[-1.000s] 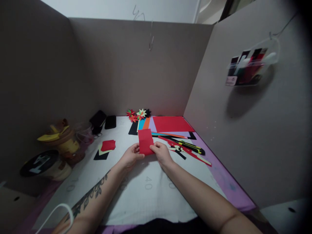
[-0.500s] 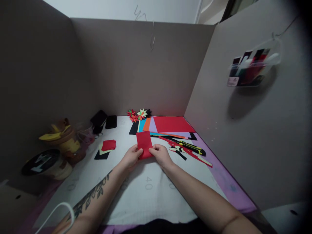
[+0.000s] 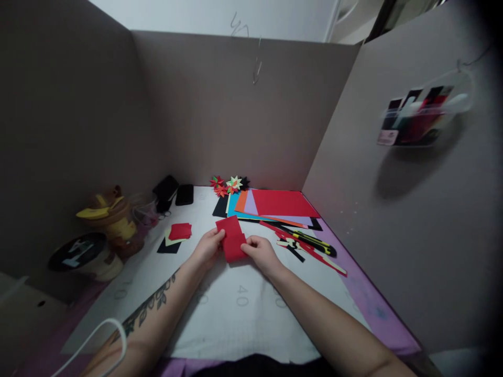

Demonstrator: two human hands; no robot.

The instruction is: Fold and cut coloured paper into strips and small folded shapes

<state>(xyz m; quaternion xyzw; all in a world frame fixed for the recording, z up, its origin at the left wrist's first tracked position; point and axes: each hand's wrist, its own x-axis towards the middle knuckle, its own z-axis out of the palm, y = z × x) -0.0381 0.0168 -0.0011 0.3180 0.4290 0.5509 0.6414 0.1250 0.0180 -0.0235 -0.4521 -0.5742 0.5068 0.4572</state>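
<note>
Both hands hold a piece of red paper (image 3: pixel 233 239) above the white mat, in front of me. My left hand (image 3: pixel 209 246) pinches its left side, thumb on top. On the right side, low down, my right hand (image 3: pixel 261 253) grips it between thumb and fingers. The paper's upper part tilts left and its edges step out of line with the lower part around the middle. Whether it is torn, creased or two pieces there I cannot tell. Left of my hands lies a small stack of red squares (image 3: pixel 181 231), with pale yellow and black squares under it.
Coloured sheets (image 3: pixel 285 203) lie at the back, near several folded paper stars (image 3: pixel 234 183). A black-and-yellow cutter (image 3: pixel 314 243) rests among paper strips (image 3: pixel 291 245) on the right. Pots (image 3: pixel 113 217), a lidded tub (image 3: pixel 84 256) and a black phone (image 3: pixel 184 195) stand or lie leftward.
The red paper was a straight upright rectangle; now its upper part tilts left and its edges are out of line. My left hand has moved higher on it. The camera view has shifted slightly.
</note>
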